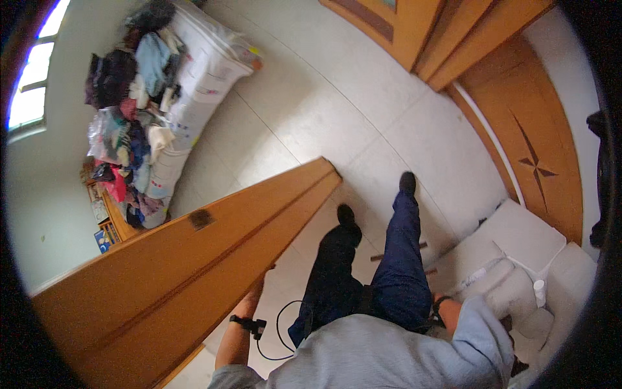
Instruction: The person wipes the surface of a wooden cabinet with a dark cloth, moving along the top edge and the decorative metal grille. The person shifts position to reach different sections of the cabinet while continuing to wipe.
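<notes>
A long brown wooden panel [204, 253], which looks like a door seen from above, crosses the view on my left; it has a dark metal plate on its upper edge. My left hand [263, 278] is at the panel's lower edge, partly hidden, so its grip cannot be made out. A black strap with a small device [250, 325] circles that wrist, and a black cable [278, 322] loops from it. Beside my right thigh is my right hand [438, 296], mostly hidden, with a black wristband [440, 302] behind it. What it touches is unclear.
White plastic bins [197, 82] piled with clothes [131, 116] line the left wall. A small bookshelf [112, 221] stands below them. Pale seating [520, 233] is close on my right. Wooden furniture [384, 22] and a star-inlaid panel [529, 131] edge the tiled floor [340, 112].
</notes>
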{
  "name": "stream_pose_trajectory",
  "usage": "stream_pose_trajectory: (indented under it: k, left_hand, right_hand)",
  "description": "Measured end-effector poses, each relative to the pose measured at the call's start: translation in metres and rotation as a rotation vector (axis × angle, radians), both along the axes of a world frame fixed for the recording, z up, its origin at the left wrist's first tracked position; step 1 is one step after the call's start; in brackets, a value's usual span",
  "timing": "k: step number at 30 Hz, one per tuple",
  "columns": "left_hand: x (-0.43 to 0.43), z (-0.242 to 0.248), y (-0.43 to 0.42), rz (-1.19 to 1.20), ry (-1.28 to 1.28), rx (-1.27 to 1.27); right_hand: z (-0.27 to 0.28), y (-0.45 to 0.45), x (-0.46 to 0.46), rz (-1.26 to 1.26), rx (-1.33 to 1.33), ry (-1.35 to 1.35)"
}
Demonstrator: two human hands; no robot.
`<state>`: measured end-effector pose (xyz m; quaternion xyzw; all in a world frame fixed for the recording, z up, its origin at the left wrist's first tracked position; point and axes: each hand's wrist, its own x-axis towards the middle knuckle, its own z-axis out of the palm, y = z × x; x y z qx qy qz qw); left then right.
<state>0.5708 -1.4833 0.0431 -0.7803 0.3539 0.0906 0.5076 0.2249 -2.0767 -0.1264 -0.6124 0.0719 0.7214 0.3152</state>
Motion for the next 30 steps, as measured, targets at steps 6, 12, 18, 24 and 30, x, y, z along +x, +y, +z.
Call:
stream_pose_trajectory:
  k: [6, 12, 18, 24, 30]
  left_hand:
    - [-0.057, -0.021, 0.082, -0.035, 0.046, 0.378]
    - [-0.124, 0.024, 0.124, 0.26, 0.144, 0.309]
    - [-0.144, 0.075, 0.103, 0.661, 0.091, -0.053]
    - [-0.134, 0.077, 0.08, 0.865, 0.027, -0.253]
    - [-0.104, 0.043, 0.068, 0.888, -0.042, -0.403]
  right_hand:
    - [-0.047, -0.019, 0.041, 0.028, 0.025, 0.065]
    - [-0.106, -0.016, 0.057, 0.069, 0.067, 0.114]
    - [-0.161, -0.01, 0.073, 0.082, 0.076, 0.114]
    - [-0.202, -0.009, 0.083, 0.108, 0.067, 0.109]
    - [-0.23, -0.012, 0.087, 0.121, 0.061, 0.076]
